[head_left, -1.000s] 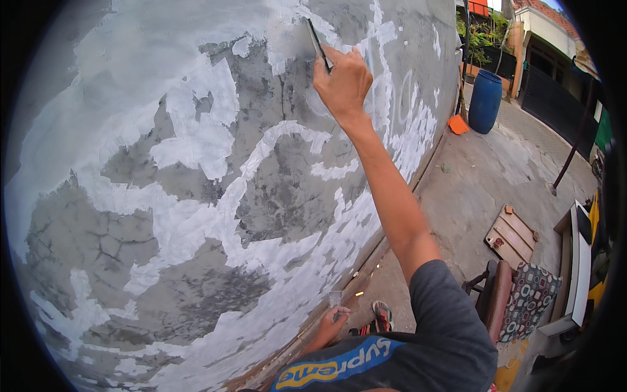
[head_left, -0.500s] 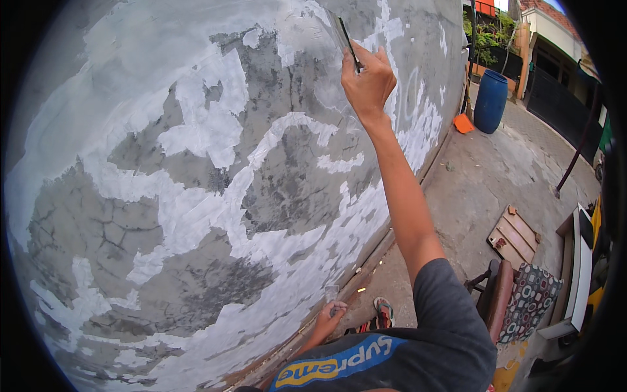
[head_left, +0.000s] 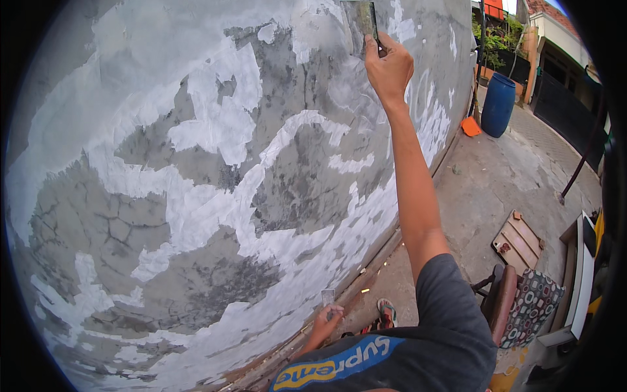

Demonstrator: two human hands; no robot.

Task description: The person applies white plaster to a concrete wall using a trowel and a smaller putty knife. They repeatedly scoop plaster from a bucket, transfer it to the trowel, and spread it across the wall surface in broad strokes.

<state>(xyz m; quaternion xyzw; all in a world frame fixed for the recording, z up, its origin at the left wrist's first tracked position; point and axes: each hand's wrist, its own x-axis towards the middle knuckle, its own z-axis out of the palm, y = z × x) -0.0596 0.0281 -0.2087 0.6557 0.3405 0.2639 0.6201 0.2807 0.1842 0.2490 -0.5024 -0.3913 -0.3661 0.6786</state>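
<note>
Up at the top edge of the view, a flat rectangular blade (head_left: 364, 23) lies over a cracked grey wall (head_left: 294, 189), close against it; whether its whole face touches cannot be told. Its dark straight rim runs along the right side, and its long axis stands nearly upright in the view, the far end pointing up and away from the person. The right hand (head_left: 390, 67) has its grip closed on the lower right part of the blade, arm stretched out.

Low down, beside the foot of the wall, the left hand (head_left: 323, 323) has its fingers curled round a small clear plate (head_left: 328, 297), which points upward, its long axis also close to upright.

Lettering shows on the dark shirt (head_left: 450, 340): large pale characters across a blue and yellow print (head_left: 339, 366) that slants up to the right. Faint pale scrawl (head_left: 421, 85) marks the wall right of the blade, too weak to make out. White filler (head_left: 219, 121) covers the wall in broad ragged patches. Beyond stands a plain blue barrel (head_left: 498, 104).
</note>
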